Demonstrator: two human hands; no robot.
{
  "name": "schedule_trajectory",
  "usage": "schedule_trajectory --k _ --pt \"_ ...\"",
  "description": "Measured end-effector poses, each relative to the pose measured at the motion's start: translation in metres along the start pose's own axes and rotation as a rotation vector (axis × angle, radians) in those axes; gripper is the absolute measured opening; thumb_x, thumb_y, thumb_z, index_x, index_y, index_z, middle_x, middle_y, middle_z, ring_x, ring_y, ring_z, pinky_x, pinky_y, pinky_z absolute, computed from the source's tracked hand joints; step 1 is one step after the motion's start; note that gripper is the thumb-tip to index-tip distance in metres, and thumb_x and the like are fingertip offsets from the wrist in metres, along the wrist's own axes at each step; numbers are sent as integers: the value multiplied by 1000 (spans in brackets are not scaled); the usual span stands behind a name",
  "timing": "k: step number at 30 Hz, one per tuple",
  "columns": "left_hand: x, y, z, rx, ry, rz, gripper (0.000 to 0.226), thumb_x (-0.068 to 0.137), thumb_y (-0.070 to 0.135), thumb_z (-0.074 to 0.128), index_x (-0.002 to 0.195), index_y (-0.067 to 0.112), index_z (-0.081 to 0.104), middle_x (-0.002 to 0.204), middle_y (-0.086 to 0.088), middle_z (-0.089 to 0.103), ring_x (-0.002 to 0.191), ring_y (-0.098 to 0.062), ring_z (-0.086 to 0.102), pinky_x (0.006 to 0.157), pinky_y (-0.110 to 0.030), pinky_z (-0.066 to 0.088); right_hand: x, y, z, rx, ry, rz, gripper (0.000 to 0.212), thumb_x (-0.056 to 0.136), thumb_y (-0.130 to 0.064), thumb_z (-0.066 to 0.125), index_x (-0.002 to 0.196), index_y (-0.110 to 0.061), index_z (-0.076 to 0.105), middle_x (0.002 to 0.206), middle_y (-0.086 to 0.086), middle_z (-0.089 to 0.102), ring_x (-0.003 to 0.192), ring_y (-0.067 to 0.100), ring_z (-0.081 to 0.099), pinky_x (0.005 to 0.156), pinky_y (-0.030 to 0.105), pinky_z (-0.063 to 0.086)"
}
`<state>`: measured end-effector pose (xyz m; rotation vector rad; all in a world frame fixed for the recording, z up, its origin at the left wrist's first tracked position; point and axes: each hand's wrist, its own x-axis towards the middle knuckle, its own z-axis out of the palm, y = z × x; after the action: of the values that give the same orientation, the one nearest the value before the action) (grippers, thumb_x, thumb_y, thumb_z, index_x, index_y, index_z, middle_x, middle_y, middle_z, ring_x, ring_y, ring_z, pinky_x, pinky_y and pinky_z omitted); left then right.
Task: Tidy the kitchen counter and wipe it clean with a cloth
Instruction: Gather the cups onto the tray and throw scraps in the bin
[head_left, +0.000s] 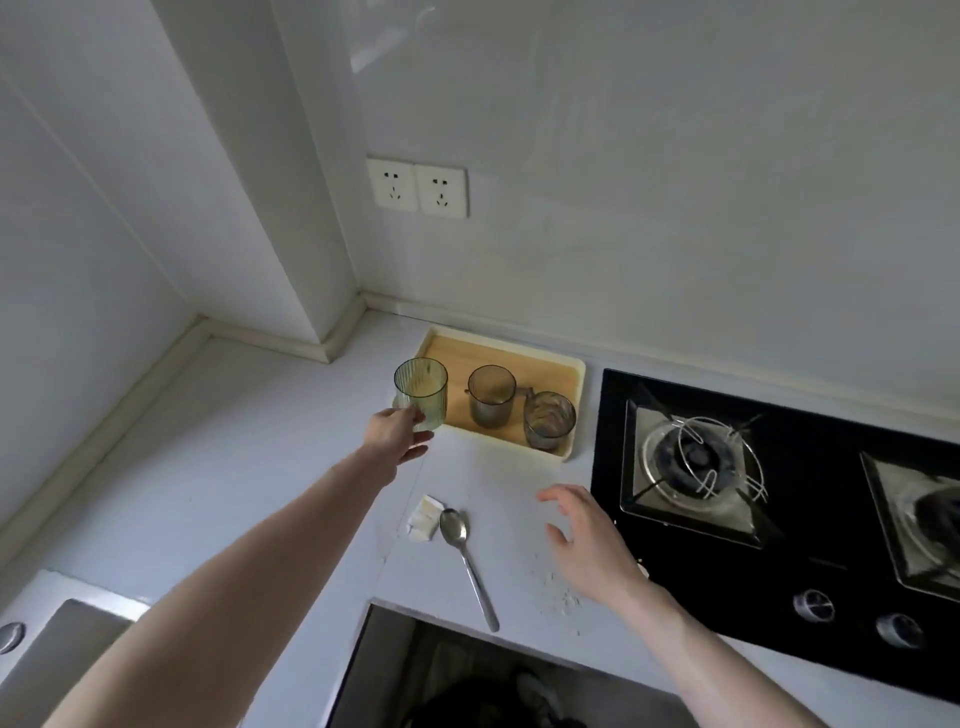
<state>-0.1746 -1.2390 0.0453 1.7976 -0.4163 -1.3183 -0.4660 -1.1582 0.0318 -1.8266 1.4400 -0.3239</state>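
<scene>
Green ribbed glass (422, 392) gripped low by our left hand (396, 434) at the tray's (569, 410) left edge; right hand (584, 535) open, empty, over the worktop (208, 493). Risk: the rim catches its base and tips it.

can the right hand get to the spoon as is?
Probably yes. The right hand hovers open and holds nothing, just right of the spoon, with only bare counter between them. The left hand is off at the green glass, clear of that path.
</scene>
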Motion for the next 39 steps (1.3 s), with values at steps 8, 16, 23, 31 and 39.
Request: schedule_trajectory --k 8,16,23,31,39 --pt "52 11 18 148 -109 -41 29 106 22 43 121 6 63 105 -4 71 79 -15 71 56 -27 55 -38 1 25 96 30 148 34 101 -21 53 128 -41 52 133 -29 41 118 -1 51 97 19 43" --pt "73 3 27 235 -123 -68 27 106 19 42 121 6 61 117 -7 70 80 -16 72 57 -28 56 -67 14 29 128 41 244 31 100 -23 53 127 -39 53 131 -30 42 117 0 53 91 16 44" --pt "60 -1 22 431 -64 58 38 103 31 50 128 6 60 108 -9 69 94 -21 73 69 -34 61 -51 19 36 93 -4 240 31 100 -24 55 126 -40 53 131 -26 45 111 -3 54 87 14 44" --pt "-18 -55 -39 497 -68 165 31 100 19 52 129 16 63 118 -4 65 85 -16 71 60 -29 57 -10 10 72 -98 -177 215 36 97 -33 58 132 -31 52 134 -17 49 102 0 50 95 23 43" --pt "-72 -128 -104 676 -52 160 23 97 21 57 118 25 65 128 1 52 79 -7 72 77 -32 59 27 0 123 -288 -245 227 32 89 -45 64 116 -28 56 105 -12 53 109 18 58 84 33 49"
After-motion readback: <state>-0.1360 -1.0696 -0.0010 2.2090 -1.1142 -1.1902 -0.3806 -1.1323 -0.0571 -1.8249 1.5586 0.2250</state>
